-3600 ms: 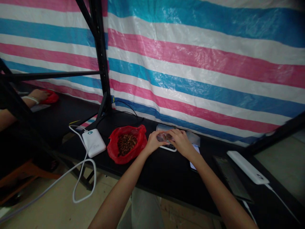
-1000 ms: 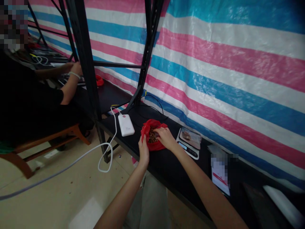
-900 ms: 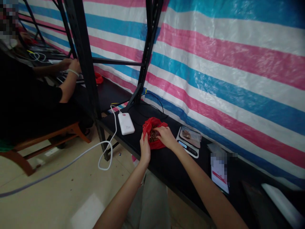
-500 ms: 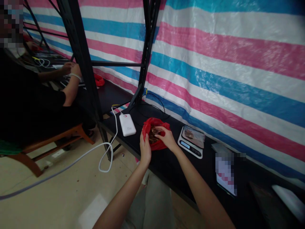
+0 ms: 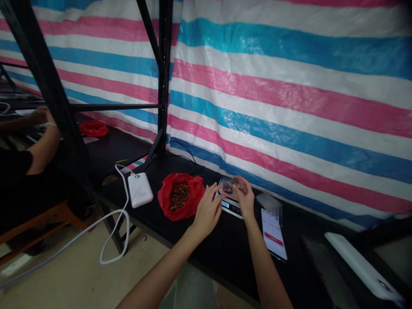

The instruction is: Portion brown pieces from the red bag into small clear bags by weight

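Note:
A red plastic bag (image 5: pixel 193 201) lies open on the black shelf (image 5: pixel 222 244) with brown dried pieces (image 5: pixel 179 195) inside. To its right stands a small white scale (image 5: pixel 230 206) with a clear pouch (image 5: pixel 226 187) of brown bits on its plate. My right hand (image 5: pixel 245 195) hovers over the scale, fingers curled in a pinch around a few brown pieces. My left hand (image 5: pixel 207 210) sits between the bag and the scale, fingers spread, its tips next to the scale's left edge.
A white power bank (image 5: pixel 140 191) with a looping white cable (image 5: pixel 111 240) lies left of the bag. A phone (image 5: pixel 273 228), a dark tablet (image 5: pixel 325 274) and a long white power bank (image 5: pixel 363 266) lie to the right. Another person's arm (image 5: pixel 41 141) works at far left beside another red bag (image 5: pixel 93 128).
My right hand left the red bag and moved right over the scale. My left hand let go of the bag's edge and followed toward the scale. The view swung right.

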Tool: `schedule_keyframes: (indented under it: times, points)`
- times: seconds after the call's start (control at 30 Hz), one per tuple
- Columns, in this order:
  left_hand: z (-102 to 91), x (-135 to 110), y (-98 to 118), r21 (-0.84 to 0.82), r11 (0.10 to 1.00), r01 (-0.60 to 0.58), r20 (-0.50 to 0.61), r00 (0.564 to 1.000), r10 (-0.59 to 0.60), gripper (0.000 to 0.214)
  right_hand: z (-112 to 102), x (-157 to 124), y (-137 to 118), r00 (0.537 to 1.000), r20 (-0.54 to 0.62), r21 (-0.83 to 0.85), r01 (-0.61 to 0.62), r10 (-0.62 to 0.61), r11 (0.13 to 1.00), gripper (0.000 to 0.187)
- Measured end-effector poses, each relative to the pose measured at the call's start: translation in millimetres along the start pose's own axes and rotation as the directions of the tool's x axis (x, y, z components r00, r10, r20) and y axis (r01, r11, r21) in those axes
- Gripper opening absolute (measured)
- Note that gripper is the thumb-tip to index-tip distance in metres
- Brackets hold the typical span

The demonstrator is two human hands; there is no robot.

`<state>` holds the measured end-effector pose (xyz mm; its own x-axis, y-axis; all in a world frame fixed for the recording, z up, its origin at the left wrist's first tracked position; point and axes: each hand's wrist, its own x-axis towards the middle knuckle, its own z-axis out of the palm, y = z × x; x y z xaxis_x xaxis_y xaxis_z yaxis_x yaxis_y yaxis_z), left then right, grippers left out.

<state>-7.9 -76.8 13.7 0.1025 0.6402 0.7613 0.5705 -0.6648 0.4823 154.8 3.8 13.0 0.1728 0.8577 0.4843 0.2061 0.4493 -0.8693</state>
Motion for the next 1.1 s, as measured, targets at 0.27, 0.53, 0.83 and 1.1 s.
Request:
schedule_keyframes:
  times: [0.27,0.53,0.83,1.1]
  points:
    - [111.7,98.3,-50.5,0.004,1.0,-0.025,0.592,0.806,0.018,0.076,-43.0,10.9,34.0,0.947,-0.321,-0.2,-0.045,-0.022,0.979,0.061]
    - [110.0,104.4,-50.6,-0.453,0.835,0.312,0.423,0.9,-0.106,0.053,-47.4,7.6,8.8,0.919,-0.389,-0.105,0.032,-0.071,0.994,0.042]
    - [81.1,83.4,-41.3,-0.623,0.66,0.419,0.445,0.884,-0.142,0.052,-31.2,0.8,-8.0,0.957,-0.28,0.104,0.104,-0.072,0.989,0.04]
    - [78.1,81.4,-36.8,-0.582,0.707,0.401,0.431,0.89,-0.15,0.046,-17.9,-7.9,-10.0,0.977,-0.158,0.023,0.147,-0.142,0.989,0.029]
